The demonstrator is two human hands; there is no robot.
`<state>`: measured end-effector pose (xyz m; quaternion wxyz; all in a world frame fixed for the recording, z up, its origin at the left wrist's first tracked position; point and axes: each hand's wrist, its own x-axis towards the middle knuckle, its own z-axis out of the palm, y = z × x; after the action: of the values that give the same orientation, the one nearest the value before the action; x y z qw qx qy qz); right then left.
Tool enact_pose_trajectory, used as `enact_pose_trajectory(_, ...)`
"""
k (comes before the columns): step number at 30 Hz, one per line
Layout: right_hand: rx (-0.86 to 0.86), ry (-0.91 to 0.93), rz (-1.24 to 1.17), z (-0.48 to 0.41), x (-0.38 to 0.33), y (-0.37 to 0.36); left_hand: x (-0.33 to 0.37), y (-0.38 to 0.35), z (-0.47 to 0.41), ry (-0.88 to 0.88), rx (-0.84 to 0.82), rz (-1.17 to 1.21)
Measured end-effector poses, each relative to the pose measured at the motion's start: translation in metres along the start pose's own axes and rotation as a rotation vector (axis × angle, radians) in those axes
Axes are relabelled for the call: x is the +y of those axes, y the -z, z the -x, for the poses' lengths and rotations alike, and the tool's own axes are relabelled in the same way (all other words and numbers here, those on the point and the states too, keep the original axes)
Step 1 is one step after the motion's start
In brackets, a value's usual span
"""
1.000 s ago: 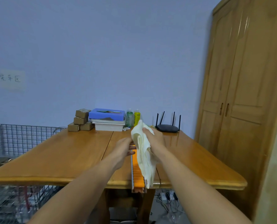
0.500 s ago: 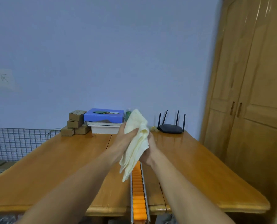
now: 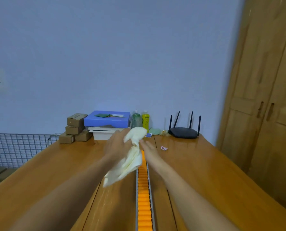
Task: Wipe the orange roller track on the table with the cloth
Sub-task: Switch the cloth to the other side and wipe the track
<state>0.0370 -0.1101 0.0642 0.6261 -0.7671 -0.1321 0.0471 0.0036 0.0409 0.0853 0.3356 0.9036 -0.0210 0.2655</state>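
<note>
The orange roller track (image 3: 144, 195) lies lengthwise down the middle of the wooden table (image 3: 205, 180), running from the bottom edge of the view toward my hands. A pale yellow cloth (image 3: 129, 160) hangs crumpled above the track's far part, slightly to its left. My left hand (image 3: 116, 145) grips the cloth near its top. My right hand (image 3: 149, 150) is just right of the cloth with fingers stretched out, over the track's far end, holding nothing that I can see.
At the table's far edge stand small cardboard boxes (image 3: 74, 129), a blue box on white trays (image 3: 108, 121), two bottles (image 3: 141, 121) and a black router (image 3: 183, 130). A pink clip (image 3: 164, 148) lies right of the track. A wire cage (image 3: 17, 147) is left, a wooden wardrobe (image 3: 263, 97) right.
The cloth passed from my right hand into my left hand. My right hand let go and spread its fingers. The view moved closer to the table.
</note>
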Motion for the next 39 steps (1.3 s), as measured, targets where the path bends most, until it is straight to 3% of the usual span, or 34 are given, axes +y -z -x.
enact_pose_trajectory(2,0.048,-0.003,0.028,-0.008,0.012,0.014,-0.02,-0.001,-0.017,-0.067,0.054,-0.34)
enact_pose_trajectory(4,0.099,0.012,0.045,-0.016,0.026,0.027,-0.041,-0.005,-0.031,-0.097,0.107,-0.47)
enact_pose_trajectory(7,0.154,-0.006,0.144,-0.039,0.052,0.038,-0.064,-0.021,-0.052,-0.139,0.11,-0.526)
enact_pose_trajectory(12,0.147,-0.067,0.286,-0.071,0.089,0.047,-0.081,-0.067,-0.076,-0.229,-0.017,-0.602)
enact_pose_trajectory(23,0.052,-0.099,0.397,-0.123,0.133,0.056,-0.125,-0.149,-0.106,-0.17,-0.237,-0.803)
enact_pose_trajectory(29,-0.112,-0.043,0.529,-0.13,0.146,0.047,-0.142,-0.157,-0.118,-0.165,-0.362,-0.844)
enact_pose_trajectory(39,-0.164,-0.094,0.533,-0.134,0.153,0.044,-0.146,-0.155,-0.116,-0.204,-0.395,-0.84)
